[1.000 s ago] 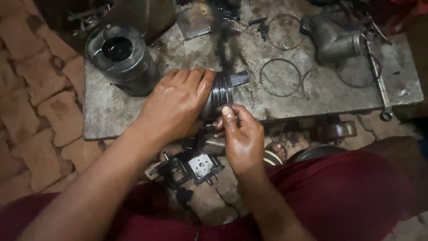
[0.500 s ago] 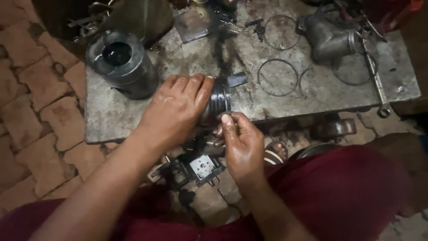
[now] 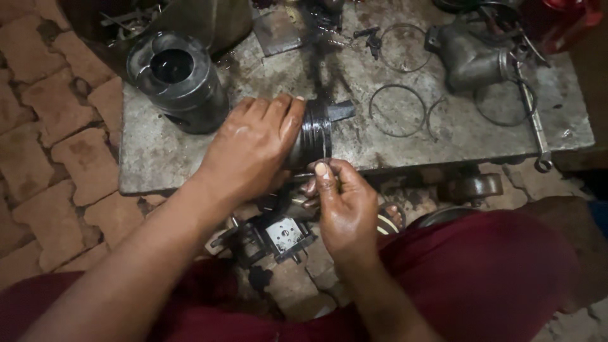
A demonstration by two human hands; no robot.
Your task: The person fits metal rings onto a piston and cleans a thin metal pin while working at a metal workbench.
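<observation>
Barely shifted, left hand (image 3: 253, 149) grips the piston (image 3: 315, 134), right hand (image 3: 342, 206) pinching its ring, cylinder sleeve (image 3: 179, 82) beside.

Single view only, head-worn camera, no second view to share scene with. Looks steeply down from above person's own lap, facing forward over worktop (image 3: 158, 158). Close range: forearms enter from bottom edge, left hand (image 3: 253, 149) and right hand (image 3: 342, 206) sit near frame centre. Worktop slab fills upper half, far edge cut off at top. Brick floor (image 3: 44, 145) shows along left side. Red-clothed lap (image 3: 481, 278) fills lower right. View slightly tilted, worktop edges running askew.
</observation>
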